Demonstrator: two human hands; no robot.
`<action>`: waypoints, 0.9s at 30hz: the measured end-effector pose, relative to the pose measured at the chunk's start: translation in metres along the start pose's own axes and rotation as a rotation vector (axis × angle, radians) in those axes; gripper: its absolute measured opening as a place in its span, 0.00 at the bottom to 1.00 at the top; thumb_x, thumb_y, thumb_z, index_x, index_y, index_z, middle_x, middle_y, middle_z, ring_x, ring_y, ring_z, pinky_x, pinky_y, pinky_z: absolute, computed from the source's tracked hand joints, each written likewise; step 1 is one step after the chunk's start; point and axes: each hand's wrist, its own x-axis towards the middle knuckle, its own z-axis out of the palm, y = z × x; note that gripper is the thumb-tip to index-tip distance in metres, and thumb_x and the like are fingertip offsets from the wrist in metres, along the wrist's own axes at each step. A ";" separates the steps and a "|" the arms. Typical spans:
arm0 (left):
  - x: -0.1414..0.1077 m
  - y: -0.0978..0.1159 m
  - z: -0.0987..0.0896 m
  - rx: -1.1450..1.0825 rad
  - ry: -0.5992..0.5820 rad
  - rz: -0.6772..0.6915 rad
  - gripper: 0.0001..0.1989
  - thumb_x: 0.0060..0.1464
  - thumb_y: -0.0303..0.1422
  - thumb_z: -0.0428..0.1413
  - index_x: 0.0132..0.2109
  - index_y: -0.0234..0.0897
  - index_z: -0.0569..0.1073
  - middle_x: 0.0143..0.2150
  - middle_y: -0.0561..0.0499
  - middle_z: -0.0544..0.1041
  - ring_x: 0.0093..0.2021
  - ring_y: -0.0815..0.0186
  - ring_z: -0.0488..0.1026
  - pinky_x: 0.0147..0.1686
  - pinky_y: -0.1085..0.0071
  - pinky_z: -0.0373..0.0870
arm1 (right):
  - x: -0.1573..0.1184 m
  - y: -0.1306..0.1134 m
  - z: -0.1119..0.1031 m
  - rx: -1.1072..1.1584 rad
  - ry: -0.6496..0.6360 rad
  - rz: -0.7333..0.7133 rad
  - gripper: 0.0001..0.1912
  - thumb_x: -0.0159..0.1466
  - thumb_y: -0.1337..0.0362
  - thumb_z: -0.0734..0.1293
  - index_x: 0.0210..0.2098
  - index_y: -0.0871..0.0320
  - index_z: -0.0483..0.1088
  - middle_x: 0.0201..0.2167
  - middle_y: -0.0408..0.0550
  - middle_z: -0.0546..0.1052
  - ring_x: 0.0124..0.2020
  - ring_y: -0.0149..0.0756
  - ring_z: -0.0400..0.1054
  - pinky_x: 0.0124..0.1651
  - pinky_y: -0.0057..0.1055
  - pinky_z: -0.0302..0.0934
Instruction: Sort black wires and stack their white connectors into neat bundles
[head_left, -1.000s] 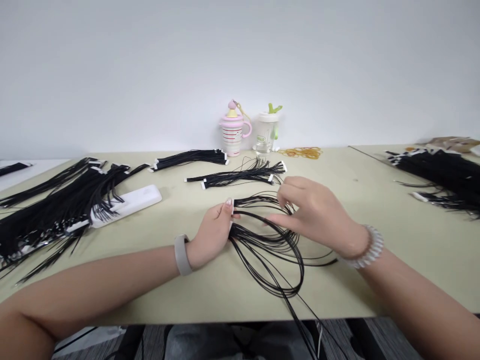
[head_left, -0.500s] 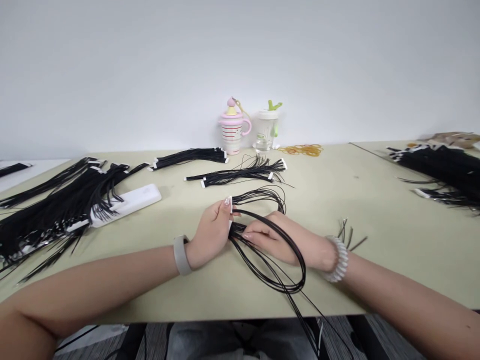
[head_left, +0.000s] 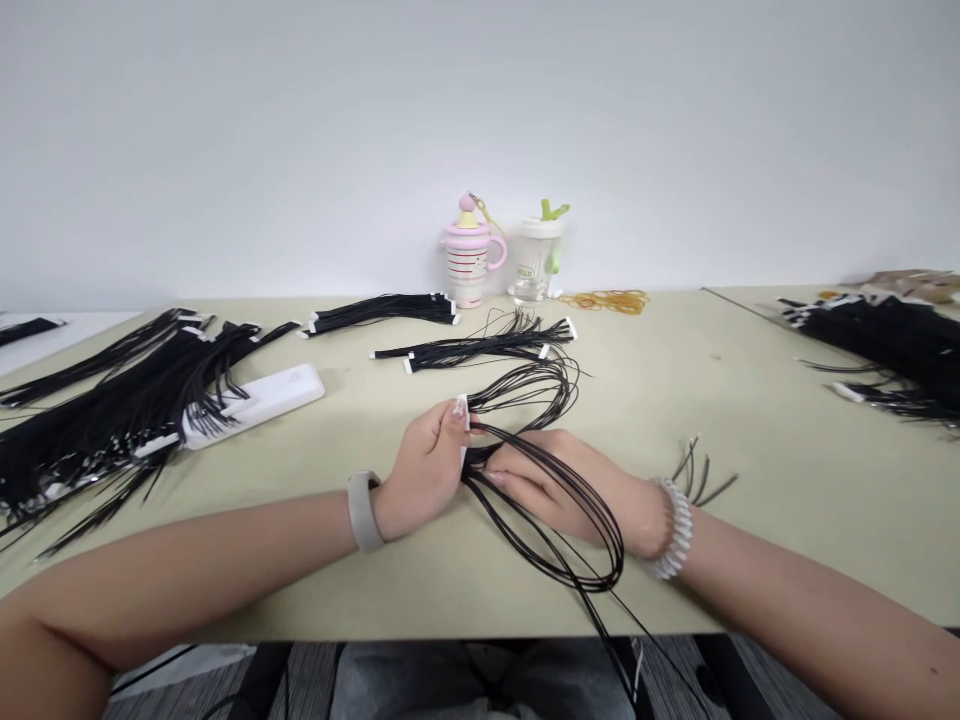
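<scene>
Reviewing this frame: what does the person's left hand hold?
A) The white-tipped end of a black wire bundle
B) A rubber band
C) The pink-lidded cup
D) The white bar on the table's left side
A. The left hand pinches the white end strip of the black wire bundle, whose strands loop across the right hand.

Two hands (head_left: 424, 470), two cups (head_left: 471, 262) (one pink), one power strip (head_left: 255, 408)
</scene>
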 end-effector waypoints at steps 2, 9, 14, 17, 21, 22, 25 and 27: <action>0.000 0.000 0.000 -0.006 0.000 -0.001 0.21 0.56 0.47 0.40 0.29 0.35 0.66 0.27 0.50 0.72 0.29 0.67 0.68 0.27 0.73 0.63 | -0.001 0.001 0.001 -0.032 -0.018 -0.024 0.14 0.64 0.65 0.53 0.32 0.59 0.68 0.30 0.46 0.73 0.33 0.30 0.66 0.38 0.27 0.59; 0.000 -0.003 0.000 -0.029 -0.019 0.026 0.20 0.57 0.46 0.39 0.31 0.36 0.66 0.29 0.51 0.72 0.31 0.67 0.69 0.33 0.72 0.66 | -0.004 0.003 0.007 -0.189 0.002 -0.016 0.16 0.66 0.63 0.51 0.34 0.60 0.68 0.29 0.46 0.74 0.30 0.31 0.65 0.36 0.29 0.56; 0.000 -0.006 0.000 -0.008 -0.033 0.024 0.20 0.57 0.46 0.39 0.32 0.36 0.66 0.29 0.51 0.70 0.32 0.67 0.69 0.33 0.72 0.65 | -0.003 0.001 0.003 -0.163 -0.018 -0.024 0.16 0.66 0.62 0.51 0.33 0.58 0.68 0.29 0.44 0.73 0.29 0.29 0.64 0.35 0.27 0.55; 0.000 -0.005 0.000 0.017 -0.034 0.025 0.21 0.57 0.46 0.39 0.32 0.35 0.67 0.28 0.51 0.71 0.31 0.66 0.69 0.32 0.72 0.65 | -0.002 0.001 0.002 -0.177 -0.032 -0.035 0.15 0.66 0.63 0.52 0.31 0.59 0.67 0.28 0.44 0.73 0.28 0.28 0.63 0.34 0.26 0.54; 0.001 -0.002 0.000 0.026 -0.030 0.030 0.21 0.57 0.46 0.39 0.31 0.36 0.67 0.29 0.51 0.72 0.30 0.67 0.69 0.32 0.71 0.65 | -0.001 0.001 0.003 -0.264 0.014 -0.049 0.16 0.65 0.63 0.51 0.29 0.59 0.66 0.25 0.44 0.71 0.25 0.29 0.61 0.31 0.28 0.52; 0.001 -0.001 0.000 0.020 -0.027 0.021 0.21 0.56 0.46 0.39 0.30 0.36 0.66 0.29 0.51 0.72 0.30 0.67 0.69 0.32 0.71 0.65 | -0.001 0.000 0.003 -0.271 0.024 -0.050 0.16 0.66 0.63 0.51 0.28 0.59 0.65 0.24 0.43 0.70 0.25 0.29 0.60 0.31 0.28 0.51; 0.003 0.002 0.001 -0.009 -0.012 -0.021 0.20 0.55 0.47 0.42 0.29 0.36 0.65 0.29 0.50 0.73 0.30 0.65 0.70 0.29 0.72 0.65 | 0.001 0.000 0.000 -0.257 0.030 -0.019 0.15 0.65 0.63 0.52 0.28 0.59 0.65 0.24 0.44 0.70 0.25 0.28 0.60 0.31 0.27 0.51; 0.004 0.004 0.001 -0.028 -0.004 -0.040 0.19 0.54 0.47 0.44 0.29 0.36 0.65 0.30 0.49 0.74 0.31 0.65 0.70 0.28 0.72 0.65 | 0.002 0.000 -0.003 -0.245 0.026 0.006 0.12 0.64 0.64 0.54 0.29 0.59 0.66 0.25 0.44 0.71 0.26 0.28 0.61 0.32 0.27 0.52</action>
